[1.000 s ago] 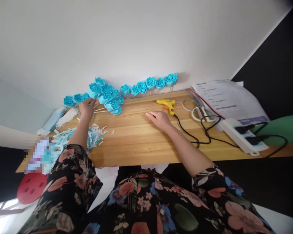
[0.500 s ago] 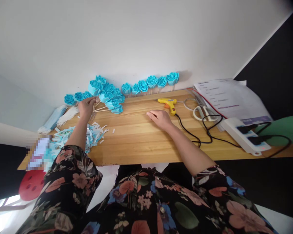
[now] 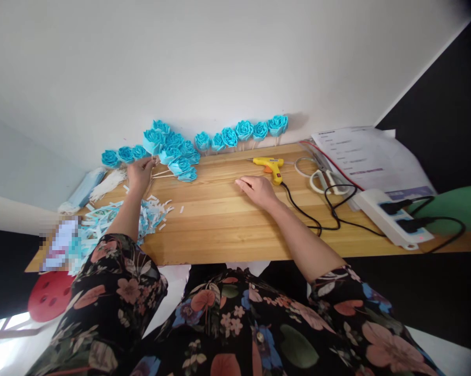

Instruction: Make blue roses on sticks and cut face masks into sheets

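Note:
My left hand [image 3: 140, 174] pinches the thin stem of a blue paper rose [image 3: 154, 141] at the left back of the table. Several more blue roses [image 3: 173, 151] lie heaped beside it, their sticks pointing toward my fingers. My right hand [image 3: 256, 190] rests on the wooden table [image 3: 219, 230] with its fingers curled together and nothing in them. Just beyond that hand lies a yellow glue gun [image 3: 272, 168]. Along the wall stands a row of blue roses [image 3: 244, 130], with a few others [image 3: 125, 153] further left.
Paper scraps [image 3: 151, 215] and white strips [image 3: 107, 185] lie at the left, near folded blue paper [image 3: 82, 190]. On the right are white-handled scissors [image 3: 329, 183], black cables, printed sheets [image 3: 360, 156] and a power strip [image 3: 392, 219]. A red stool [image 3: 50, 296] stands below left.
My left hand has shifted very slightly to the right with the rose it holds. My right hand has stayed in place on the table.

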Motion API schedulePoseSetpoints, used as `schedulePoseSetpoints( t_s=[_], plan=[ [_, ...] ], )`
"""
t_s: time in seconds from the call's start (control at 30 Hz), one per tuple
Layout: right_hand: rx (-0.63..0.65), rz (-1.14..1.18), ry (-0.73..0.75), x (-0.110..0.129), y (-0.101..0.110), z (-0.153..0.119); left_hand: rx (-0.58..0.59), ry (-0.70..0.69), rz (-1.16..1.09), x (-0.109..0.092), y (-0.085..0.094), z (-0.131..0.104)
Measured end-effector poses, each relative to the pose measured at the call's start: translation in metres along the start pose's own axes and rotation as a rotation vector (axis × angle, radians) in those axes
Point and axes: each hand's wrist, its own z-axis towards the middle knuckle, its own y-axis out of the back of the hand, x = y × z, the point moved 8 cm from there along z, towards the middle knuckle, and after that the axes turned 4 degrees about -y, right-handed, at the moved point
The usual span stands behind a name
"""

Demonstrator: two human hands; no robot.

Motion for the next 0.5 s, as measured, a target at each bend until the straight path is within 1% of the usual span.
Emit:
schedulePoseSetpoints(
  t_s=[0.1,0.33,0.43,0.5],
  plan=[
    [-0.003,0.004,-0.001,0.000,0.000,0.000,-0.007,0.003,-0.026,-0.001,0.000,-0.002],
    [-0.021,0.008,0.010,-0.001,0.001,0.000,-0.021,-0.013,-0.032,-0.012,0.006,-0.006],
    [-0.023,0.011,0.008,0.000,0.001,0.000,-0.002,-0.014,0.003,-0.014,0.007,-0.006],
    [-0.025,0.013,0.005,0.000,0.002,-0.001,0.052,0.008,0.023,-0.015,0.004,-0.007]
  ],
)
